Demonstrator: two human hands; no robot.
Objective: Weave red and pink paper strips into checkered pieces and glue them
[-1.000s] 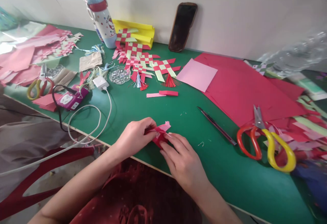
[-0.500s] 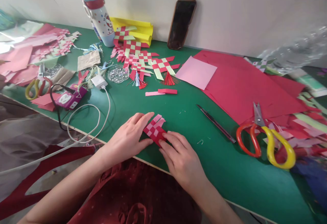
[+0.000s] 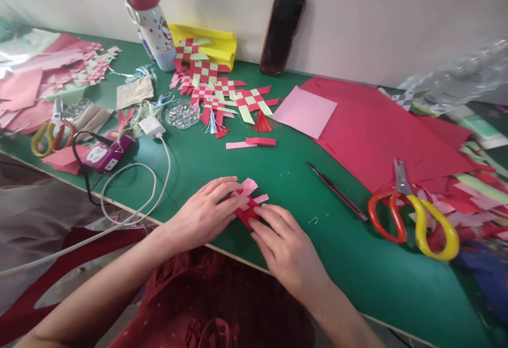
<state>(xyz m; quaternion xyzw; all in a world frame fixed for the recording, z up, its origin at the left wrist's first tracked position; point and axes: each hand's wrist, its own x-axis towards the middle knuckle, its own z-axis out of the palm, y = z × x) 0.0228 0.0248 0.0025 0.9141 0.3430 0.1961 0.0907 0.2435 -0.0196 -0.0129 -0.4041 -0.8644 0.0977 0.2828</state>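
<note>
Grip released: left hand and right hand press woven paper; clear dish holds beads.

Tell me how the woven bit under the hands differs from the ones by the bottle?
The bit is red and pink; the pile is red and pale yellow. The pile has tassels; the bit shows none. Left hand and right hand press the bit; the pile lies untouched. Both are checkered paper.

- A plain white wall runs behind the counter.
- The counter has a green top with a pale front edge.
- Soft, even light.
</note>
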